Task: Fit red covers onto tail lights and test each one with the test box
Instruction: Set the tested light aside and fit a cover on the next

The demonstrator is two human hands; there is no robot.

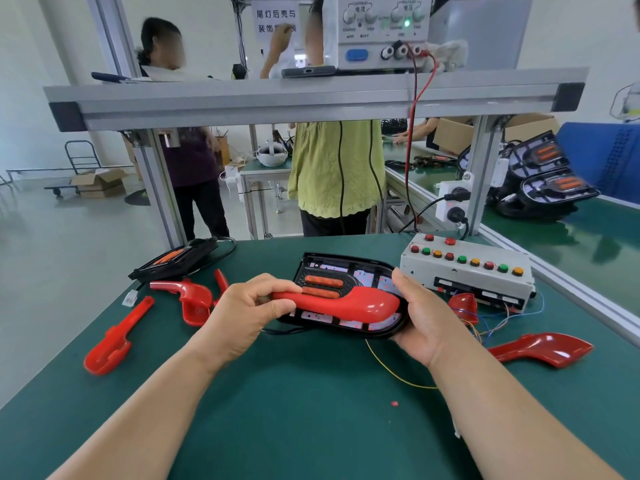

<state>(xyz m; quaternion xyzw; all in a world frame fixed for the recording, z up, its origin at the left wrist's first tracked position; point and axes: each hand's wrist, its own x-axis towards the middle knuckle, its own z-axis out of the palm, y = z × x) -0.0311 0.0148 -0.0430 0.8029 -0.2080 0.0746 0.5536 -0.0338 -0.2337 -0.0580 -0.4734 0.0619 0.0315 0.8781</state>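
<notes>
A black tail light [349, 271] with two orange strips is held just above the green table in the middle. A glossy red cover [346, 303] lies across its front. My left hand [249, 313] grips the cover's narrow left end together with the light's left edge. My right hand [422, 317] cups the light's rounded right end, thumb on top. The grey test box [467, 275], with a row of red, green and yellow buttons, sits just behind and to the right, with thin coloured wires [498, 323] trailing from it.
Loose red covers lie at the left [114, 341], centre left [190, 296] and right [543, 348]. Another tail light [176, 259] rests at the back left. More lights [547, 174] are stacked far right. A power supply [377, 29] stands on the shelf. Two people stand beyond the bench.
</notes>
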